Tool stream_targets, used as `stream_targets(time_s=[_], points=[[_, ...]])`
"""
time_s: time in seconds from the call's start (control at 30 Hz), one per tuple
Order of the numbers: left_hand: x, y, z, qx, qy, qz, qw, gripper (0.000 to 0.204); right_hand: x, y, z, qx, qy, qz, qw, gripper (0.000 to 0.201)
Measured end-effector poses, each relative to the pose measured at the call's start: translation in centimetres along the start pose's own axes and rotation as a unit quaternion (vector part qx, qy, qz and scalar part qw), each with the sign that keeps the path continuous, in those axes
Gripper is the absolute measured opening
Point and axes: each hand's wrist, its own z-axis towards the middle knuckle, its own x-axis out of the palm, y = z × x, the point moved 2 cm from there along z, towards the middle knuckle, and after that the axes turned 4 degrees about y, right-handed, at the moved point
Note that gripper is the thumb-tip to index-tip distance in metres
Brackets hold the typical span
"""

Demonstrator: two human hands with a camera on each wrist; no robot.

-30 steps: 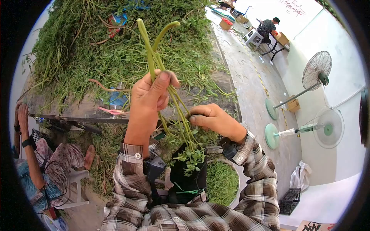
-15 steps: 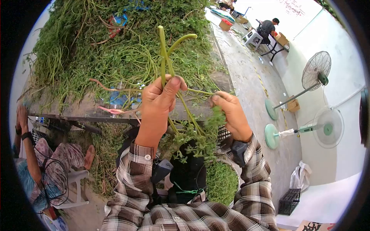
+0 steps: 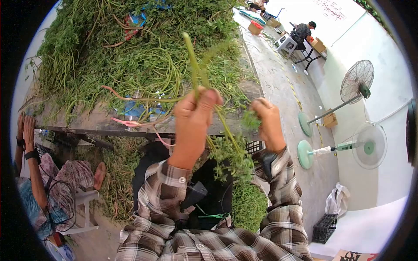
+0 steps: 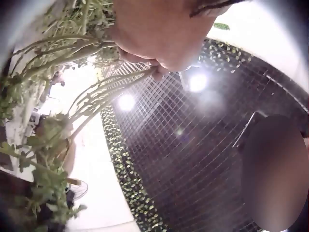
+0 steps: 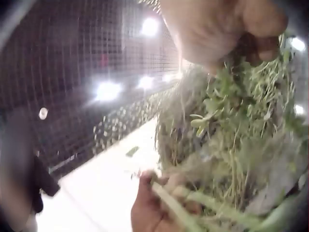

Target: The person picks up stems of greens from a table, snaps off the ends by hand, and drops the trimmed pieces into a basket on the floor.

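Now the left hand (image 3: pixel 195 119) pinches the long stems (image 3: pixel 190 52), bare ends up, leafy tips (image 3: pixel 235 158) slanting down toward the right hand's side. The right hand (image 3: pixel 270 126) is nearer those tips, just above them, pinching a small leafy bit (image 3: pixel 251 120).

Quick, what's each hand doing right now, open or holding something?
Left hand: closed, holding long green stems.
Right hand: closed, pinching a small leafy sprig.

Black crate (image 3: pixel 325 228) near wall (image 3: pixel 363 174) — beside it, perhaps white sack (image 3: pixel 338 198).
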Motion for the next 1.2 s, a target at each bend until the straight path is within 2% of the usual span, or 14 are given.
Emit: stream_targets(time_s=[0.03, 0.07, 0.1, 0.17, 0.23, 0.33, 0.37, 0.47, 0.57, 0.63, 0.77, 0.93, 1.0, 1.2], points=[[-0.8, -1.3, 0.0, 0.043, -0.051, -0.037, 0.997, 0.025, -0.9, -0.5, 0.0, 0.057, -0.061, 0.114, 0.99, 0.012], [-1.6, -2.4, 0.3, 0.089, -0.103, -0.075, 0.988, 0.023, -2.7, -1.3, -0.1, 0.051, -0.028, 0.186, 0.981, 0.012], [-2.5, -2.7, 0.7, 0.092, -0.108, -0.076, 0.987, 0.023, -3.8, -2.6, 0.1, 0.05, -0.023, 0.183, 0.981, 0.012], [-4.0, -3.2, 0.7, 0.118, -0.076, -0.09, 0.986, 0.022, -4.3, -3.7, 0.4, -0.033, 0.005, 0.343, 0.939, 0.015], [-3.9, -3.3, 0.6, 0.113, -0.067, -0.074, 0.989, 0.023, -3.9, -3.9, 0.2, -0.036, 0.027, 0.319, 0.947, 0.019], [-3.0, -2.3, 0.7, 0.055, 0.019, -0.161, 0.985, 0.024, 0.4, -0.3, -1.5, 0.001, 0.136, 0.316, 0.939, 0.02], [-2.9, -2.3, 0.7, 0.055, 0.021, -0.162, 0.985, 0.024, 1.0, 0.4, -1.8, 0.0, 0.135, 0.315, 0.939, 0.02], [-3.1, -2.5, 0.7, 0.055, -0.014, -0.157, 0.986, 0.025, 3.9, 1.9, -2.7, 0.024, 0.225, 0.233, 0.946, 0.021], [-3.2, -2.0, 0.9, 0.035, 0.013, -0.17, 0.985, 0.025, 6.1, 3.2, -3.3, 0.051, 0.243, 0.229, 0.941, 0.032], [-3.3, -1.9, 1.0, 0.038, 0.026, -0.169, 0.985, 0.025, 7.0, 4.0, -3.7, 0.055, 0.311, 0.191, 0.929, 0.04], [-3.2, -2.4, 0.8, 0.034, -0.011, -0.156, 0.987, 0.025, 8.0, 4.6, -4.1, 0.05, 0.318, 0.137, 0.937, 0.031], [-3.6, -2.6, 0.8, 0.039, 0.01, -0.139, 0.989, 0.019, 8.5, 4.9, -4.6, 0.079, 0.285, 0.197, 0.935, 0.024], [-3.9, -2.6, 0.7, 0.044, 0.005, -0.122, 0.992, 0.019, 8.7, 4.6, -4.3, 0.031, 0.272, 0.116, 0.955, 0.02], [-4.5, -2.7, 0.8, 0.06, -0.017, -0.09, 0.994, 0.019, 8.3, 3.8, -5.0, 0.013, 0.244, 0.066, 0.967, 0.016]])
